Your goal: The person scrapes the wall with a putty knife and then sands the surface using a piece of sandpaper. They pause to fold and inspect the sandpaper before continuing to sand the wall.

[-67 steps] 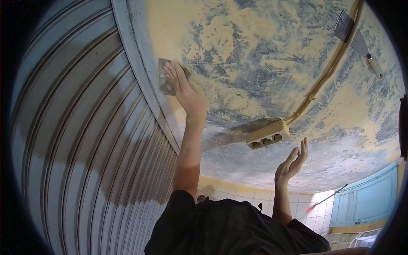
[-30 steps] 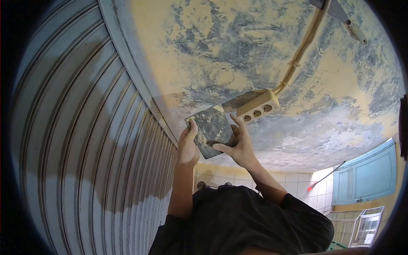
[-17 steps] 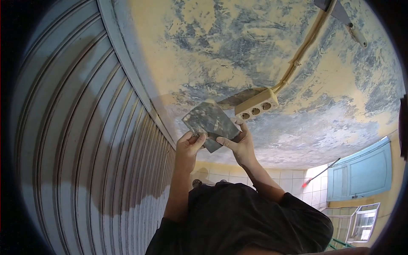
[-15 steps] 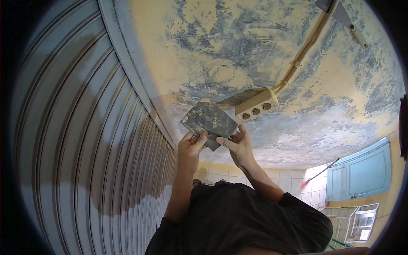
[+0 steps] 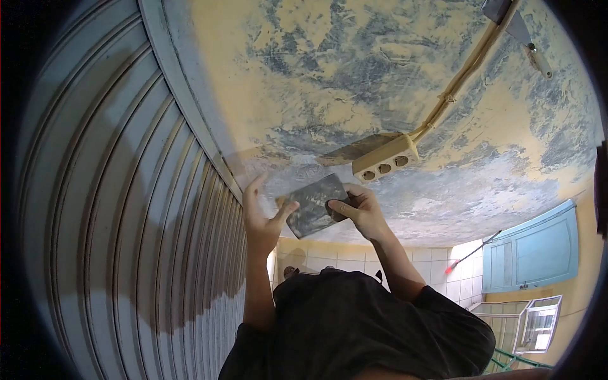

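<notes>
At your far left runs a ribbed metal shutter (image 5: pixel 95 190). Just beside it, your left forearm rises almost upright out of its dark sleeve, and your left hand (image 5: pixel 259 229) stands with its thumb and fingers spread apart, the fingers pointing up and the thumb reaching right to the left edge of the dark rectangular sheet (image 5: pixel 318 206); you cannot tell from here whether the thumb presses on it. The sheet, tilted and smeared with pale patches, is between your 2 hands, in front of the patchy yellow and grey wall (image 5: pixel 297 95). Your right forearm slants up and leftward, and your right hand (image 5: pixel 367 215) pinches the sheet's right end, thumb across the near face, other fingers bent behind. Above that hand is a cream socket block (image 5: pixel 386 158) with 3 outlets, its cable (image 5: pixel 468 66) running up and right to a scraper (image 5: pixel 520 30), whose blade overlaps the cable; below, farther right, is a blue door (image 5: pixel 538 247)
</notes>
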The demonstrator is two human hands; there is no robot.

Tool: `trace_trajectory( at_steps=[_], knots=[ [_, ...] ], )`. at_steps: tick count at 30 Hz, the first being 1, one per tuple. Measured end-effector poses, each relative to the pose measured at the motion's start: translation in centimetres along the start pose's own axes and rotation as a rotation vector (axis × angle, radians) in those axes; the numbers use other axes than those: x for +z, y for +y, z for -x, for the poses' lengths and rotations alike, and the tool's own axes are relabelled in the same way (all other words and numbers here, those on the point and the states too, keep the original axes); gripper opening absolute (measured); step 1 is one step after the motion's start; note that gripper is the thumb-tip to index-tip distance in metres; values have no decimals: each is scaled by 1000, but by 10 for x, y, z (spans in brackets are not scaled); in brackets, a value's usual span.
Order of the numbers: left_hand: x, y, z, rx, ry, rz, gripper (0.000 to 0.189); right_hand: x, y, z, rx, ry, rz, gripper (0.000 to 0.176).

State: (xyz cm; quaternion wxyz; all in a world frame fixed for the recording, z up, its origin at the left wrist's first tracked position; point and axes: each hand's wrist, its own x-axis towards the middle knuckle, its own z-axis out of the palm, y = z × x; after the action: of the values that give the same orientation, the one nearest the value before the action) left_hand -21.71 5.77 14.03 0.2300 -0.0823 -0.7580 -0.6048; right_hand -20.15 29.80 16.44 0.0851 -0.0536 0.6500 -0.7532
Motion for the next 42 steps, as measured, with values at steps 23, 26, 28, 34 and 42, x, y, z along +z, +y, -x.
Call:
trace_trajectory(
  at_steps=[23,26,28,34,42],
  knots=[
    [26,-62,-32,-163,70,54,46,65,-37,-51,-635,175,653,31],
    [35,-79,-54,-182,118,-60,70,71,-115,-58,-1284,553,1375,34],
    [39,-81,-74,-75,68,-55,89,88,-140,-76,-1382,687,1558,32],
    [60,-74,-88,-126,16,-173,103,72,-128,-155,-1409,121,2075,47],
    [47,-80,-82,-122,-8,-147,98,83,-120,-168,-1376,282,2086,49]
  ],
)
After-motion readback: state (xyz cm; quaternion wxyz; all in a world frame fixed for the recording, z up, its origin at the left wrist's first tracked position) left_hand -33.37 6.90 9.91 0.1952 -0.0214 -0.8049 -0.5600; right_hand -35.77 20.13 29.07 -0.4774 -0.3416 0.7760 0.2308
